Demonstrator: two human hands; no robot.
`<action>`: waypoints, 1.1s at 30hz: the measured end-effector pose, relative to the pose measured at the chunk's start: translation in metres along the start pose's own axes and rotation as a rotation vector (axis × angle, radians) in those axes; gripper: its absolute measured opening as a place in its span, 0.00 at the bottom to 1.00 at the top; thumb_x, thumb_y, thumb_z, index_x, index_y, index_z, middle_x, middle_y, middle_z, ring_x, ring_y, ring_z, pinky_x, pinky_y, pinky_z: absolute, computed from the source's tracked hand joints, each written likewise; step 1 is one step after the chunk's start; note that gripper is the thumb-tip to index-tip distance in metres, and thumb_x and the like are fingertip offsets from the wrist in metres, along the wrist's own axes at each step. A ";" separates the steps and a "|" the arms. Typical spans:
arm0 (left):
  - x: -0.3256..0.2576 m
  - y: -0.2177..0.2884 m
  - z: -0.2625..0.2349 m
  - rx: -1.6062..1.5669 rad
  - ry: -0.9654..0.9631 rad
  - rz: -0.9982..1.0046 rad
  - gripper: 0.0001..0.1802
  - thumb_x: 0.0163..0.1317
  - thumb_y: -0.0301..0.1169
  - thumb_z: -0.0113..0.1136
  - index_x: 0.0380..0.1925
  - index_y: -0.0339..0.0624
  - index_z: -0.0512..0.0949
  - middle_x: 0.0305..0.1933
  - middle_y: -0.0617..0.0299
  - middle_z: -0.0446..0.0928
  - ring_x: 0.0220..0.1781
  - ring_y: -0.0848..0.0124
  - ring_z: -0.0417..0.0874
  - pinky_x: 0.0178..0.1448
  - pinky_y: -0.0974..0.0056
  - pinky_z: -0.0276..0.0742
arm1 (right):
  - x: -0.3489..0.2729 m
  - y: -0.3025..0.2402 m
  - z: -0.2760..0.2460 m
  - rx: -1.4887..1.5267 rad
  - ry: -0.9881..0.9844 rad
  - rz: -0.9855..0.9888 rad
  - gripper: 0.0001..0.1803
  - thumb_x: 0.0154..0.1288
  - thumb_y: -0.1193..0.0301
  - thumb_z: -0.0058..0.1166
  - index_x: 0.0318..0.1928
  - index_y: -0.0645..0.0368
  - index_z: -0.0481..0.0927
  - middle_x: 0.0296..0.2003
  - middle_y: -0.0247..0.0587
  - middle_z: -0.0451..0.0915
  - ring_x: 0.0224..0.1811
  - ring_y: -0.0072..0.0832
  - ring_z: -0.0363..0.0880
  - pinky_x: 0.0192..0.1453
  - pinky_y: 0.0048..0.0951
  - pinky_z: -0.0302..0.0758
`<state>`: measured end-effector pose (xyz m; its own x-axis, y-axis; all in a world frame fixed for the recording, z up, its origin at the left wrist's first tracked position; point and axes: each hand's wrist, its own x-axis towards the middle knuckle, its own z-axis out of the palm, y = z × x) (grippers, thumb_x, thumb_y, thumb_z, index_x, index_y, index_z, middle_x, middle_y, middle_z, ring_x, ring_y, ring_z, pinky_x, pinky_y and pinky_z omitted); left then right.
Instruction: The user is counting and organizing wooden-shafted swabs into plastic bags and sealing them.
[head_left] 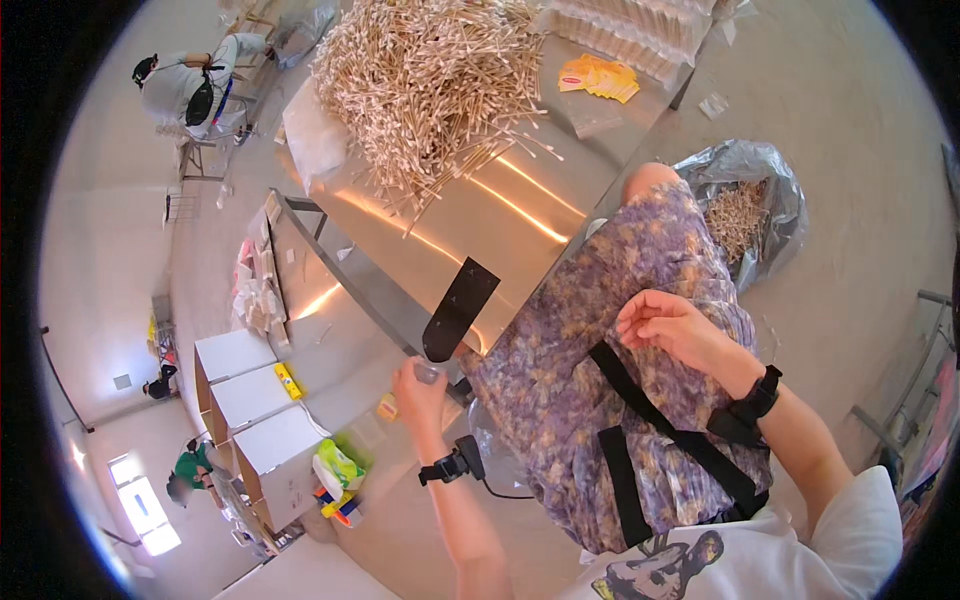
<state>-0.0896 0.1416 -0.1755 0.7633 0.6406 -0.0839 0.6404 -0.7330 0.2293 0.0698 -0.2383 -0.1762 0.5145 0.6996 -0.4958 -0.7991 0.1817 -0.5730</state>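
Observation:
My left hand [420, 395] is beside the near left corner of the metal table [520, 225]. Its fingers curl around a small clear plastic piece [428, 374], whose exact kind I cannot make out. Just beyond that hand, a flat black strip [462, 308] with one rounded end lies over the table's corner. My right hand [665, 325] hovers above my lap, fingers loosely bent and apart, holding nothing. A large heap of cotton swabs [430, 90] covers the far part of the table.
Yellow cards [598, 78] and packed swab bundles [630, 35] lie at the table's far right. On the floor stands a silvery bag [785, 220] with loose swabs. White cartons [270, 405] are at left. Other people [195, 90], one in green [190, 465], are farther off.

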 end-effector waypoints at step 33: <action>0.034 0.058 -0.002 -0.028 -0.012 0.423 0.36 0.41 0.26 0.66 0.57 0.37 0.69 0.55 0.48 0.69 0.61 0.46 0.69 0.67 0.46 0.65 | 0.007 0.010 -0.006 0.068 -0.110 -0.092 0.12 0.67 0.77 0.52 0.51 0.63 0.75 0.44 0.38 0.82 0.46 0.23 0.81 0.48 0.22 0.76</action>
<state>-0.0267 0.1219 -0.1634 0.9595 0.2816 0.0126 0.2677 -0.9242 0.2723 0.0674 -0.2356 -0.1899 0.5522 0.7489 -0.3664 -0.7714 0.2921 -0.5654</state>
